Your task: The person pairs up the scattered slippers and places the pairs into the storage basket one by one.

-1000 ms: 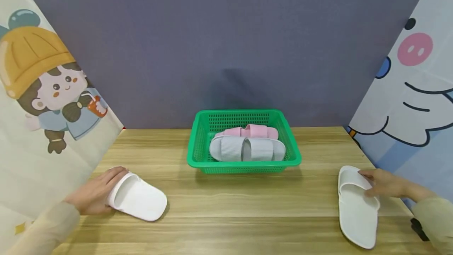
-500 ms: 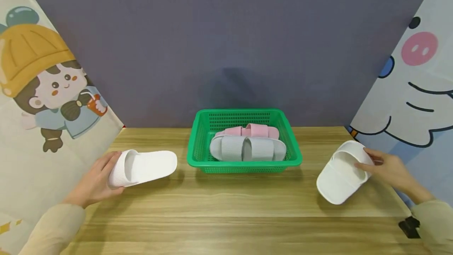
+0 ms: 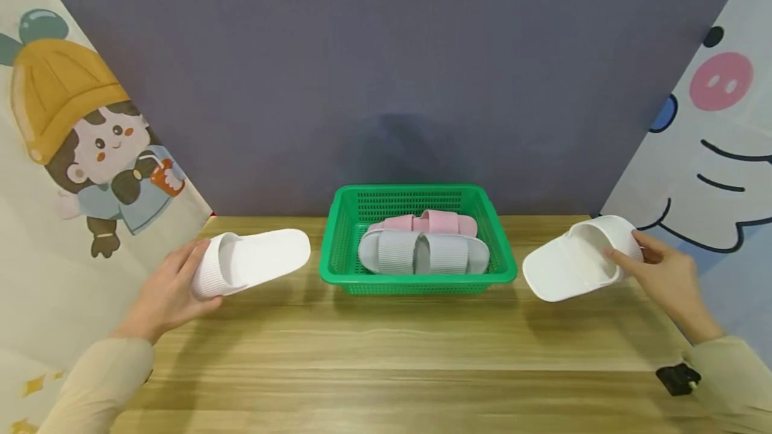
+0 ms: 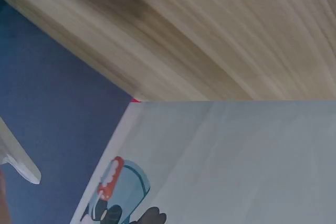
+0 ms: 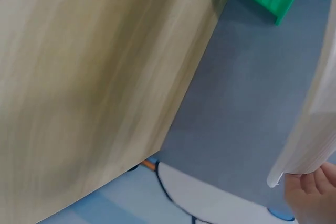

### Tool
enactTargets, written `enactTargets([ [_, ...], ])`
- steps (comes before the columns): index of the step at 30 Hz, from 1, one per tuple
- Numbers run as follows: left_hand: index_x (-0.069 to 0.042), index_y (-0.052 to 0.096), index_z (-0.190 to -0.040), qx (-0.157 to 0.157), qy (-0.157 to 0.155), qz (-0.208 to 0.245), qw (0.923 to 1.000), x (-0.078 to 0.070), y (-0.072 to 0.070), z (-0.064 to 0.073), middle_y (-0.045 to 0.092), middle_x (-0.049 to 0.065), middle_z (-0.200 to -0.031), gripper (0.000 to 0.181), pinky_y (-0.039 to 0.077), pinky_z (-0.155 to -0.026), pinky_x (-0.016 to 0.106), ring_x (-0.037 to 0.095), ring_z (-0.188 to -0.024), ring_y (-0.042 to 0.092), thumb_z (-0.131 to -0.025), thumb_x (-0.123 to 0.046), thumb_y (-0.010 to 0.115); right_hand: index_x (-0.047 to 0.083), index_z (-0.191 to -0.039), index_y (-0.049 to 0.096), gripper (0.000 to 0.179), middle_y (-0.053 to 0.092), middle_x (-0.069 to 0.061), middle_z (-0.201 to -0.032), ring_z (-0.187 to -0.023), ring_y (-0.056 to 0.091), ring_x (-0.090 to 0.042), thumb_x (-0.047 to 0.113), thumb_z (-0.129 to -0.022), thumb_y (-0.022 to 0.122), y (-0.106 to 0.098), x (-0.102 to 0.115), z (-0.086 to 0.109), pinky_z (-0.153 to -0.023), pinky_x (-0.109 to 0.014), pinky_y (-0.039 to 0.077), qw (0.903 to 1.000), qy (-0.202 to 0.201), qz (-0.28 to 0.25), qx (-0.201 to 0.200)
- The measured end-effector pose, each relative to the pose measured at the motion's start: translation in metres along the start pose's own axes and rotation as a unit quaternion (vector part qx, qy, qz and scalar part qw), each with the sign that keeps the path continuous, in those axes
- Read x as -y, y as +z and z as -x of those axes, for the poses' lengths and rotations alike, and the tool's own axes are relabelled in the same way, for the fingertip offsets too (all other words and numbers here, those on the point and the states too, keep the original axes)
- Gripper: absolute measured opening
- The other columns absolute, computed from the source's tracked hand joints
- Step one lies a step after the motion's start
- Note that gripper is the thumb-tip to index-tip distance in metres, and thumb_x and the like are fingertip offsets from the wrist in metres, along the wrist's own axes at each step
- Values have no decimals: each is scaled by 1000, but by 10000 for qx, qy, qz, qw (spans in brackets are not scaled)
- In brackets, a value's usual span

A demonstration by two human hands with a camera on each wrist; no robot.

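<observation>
My left hand (image 3: 175,293) grips a white slipper (image 3: 271,258) by its ribbed strap, and the heel points right toward the basket. On the other side my right hand (image 3: 666,283) pinches a second white slipper (image 3: 561,270) at its strap, thumb inside the opening, heel pointing left. Both slippers are held above the table. Between them stands a green basket (image 3: 418,288) with a pink pair (image 3: 443,222) behind a pale grey pair (image 3: 395,253) of slippers. The right wrist view catches fingers (image 5: 310,187) under the slipper (image 5: 315,129); the left wrist view has only a slipper's edge (image 4: 21,161).
The wooden table (image 3: 374,347) meets a dark grey back panel (image 3: 386,72). Printed cartoon sheets rise at the left (image 3: 60,286) and right (image 3: 712,199). A small black object (image 3: 678,379) shows by the right sleeve.
Both white slippers have risen off the table and come inward toward the basket. Each has turned so its heel faces the middle. The basket stays where it was.
</observation>
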State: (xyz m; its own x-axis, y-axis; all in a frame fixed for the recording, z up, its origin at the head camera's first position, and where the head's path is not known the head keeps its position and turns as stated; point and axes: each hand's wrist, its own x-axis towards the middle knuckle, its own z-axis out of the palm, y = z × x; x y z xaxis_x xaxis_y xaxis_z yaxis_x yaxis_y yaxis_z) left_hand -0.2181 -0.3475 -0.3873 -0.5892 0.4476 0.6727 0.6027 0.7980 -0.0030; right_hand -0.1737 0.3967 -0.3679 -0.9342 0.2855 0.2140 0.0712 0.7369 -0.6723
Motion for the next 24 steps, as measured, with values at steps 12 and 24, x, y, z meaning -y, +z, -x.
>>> enactTargets([
  [12,4,42,-130,-33,-199,-103,9997,-12,-6,-21,49,25,-121,99,42,-81,54,42,-107,47,-51,-48,68,8,-138,40,76,49,-19,-132,-75,38,21,46,-78,66,26,41,14,-59,-1,37,9967,428,-480,-497],
  [24,7,42,-130,-103,298,-187,9993,-48,-3,-49,48,28,-119,100,44,-85,56,44,-108,45,-45,-33,77,10,-134,47,73,57,-21,-119,-73,42,10,38,-72,74,64,78,25,-59,-2,35,9799,548,-1131,-1548],
])
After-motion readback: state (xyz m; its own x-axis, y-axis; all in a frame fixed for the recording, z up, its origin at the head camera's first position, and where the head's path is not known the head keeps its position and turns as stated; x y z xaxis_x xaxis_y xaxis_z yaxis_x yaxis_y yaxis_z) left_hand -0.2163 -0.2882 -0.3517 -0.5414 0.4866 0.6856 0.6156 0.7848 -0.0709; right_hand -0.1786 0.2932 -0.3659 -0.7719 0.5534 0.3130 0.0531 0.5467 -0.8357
